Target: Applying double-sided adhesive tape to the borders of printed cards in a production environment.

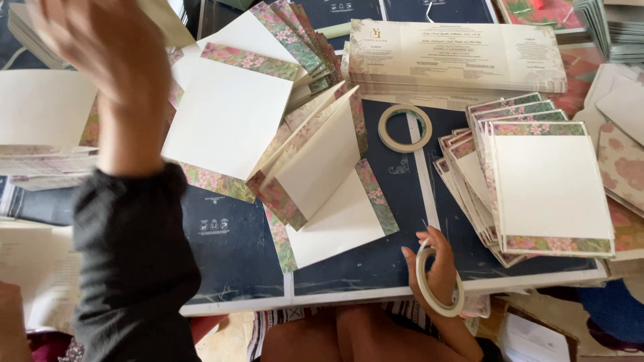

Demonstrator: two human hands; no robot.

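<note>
Head view, nearest item: black sleeve [134,261] of the left arm, filling the lower left and rising to the left hand [100,47]. That hand is raised at the upper left and blurred; whether its fingers are open or closed cannot be told, nor whether it touches the cream sheet [168,20] at its edge.

Right hand [436,268]: low at the near table edge, fingers curled closed around a roll of pale tape [437,285], thumb through the ring.

Second tape roll [405,128]: lies flat on the dark work board [235,248], free of both hands, between the two card groups.

Folded floral-bordered cards [315,167]: a fanned, half-open cluster at centre, cream faces with pink-and-green floral edges, well apart from the right hand. Judged to be the pieces in hand.

Stack of floral-bordered cards [547,188]: at right, squared but slightly splayed, lying flat. Judged a sorted pile; whether finished or waiting cannot be told.

Long printed cream cards [456,57]: a thick, even stack at the top.

Loose cream sheets [40,114]: piled at far left, blurred.

Grey stack [614,27]: top right corner, kind unclear.

Progress, judged: many cards already sit in piles, yet the central fan lies open and unstacked, so a fair share appears left.
</note>
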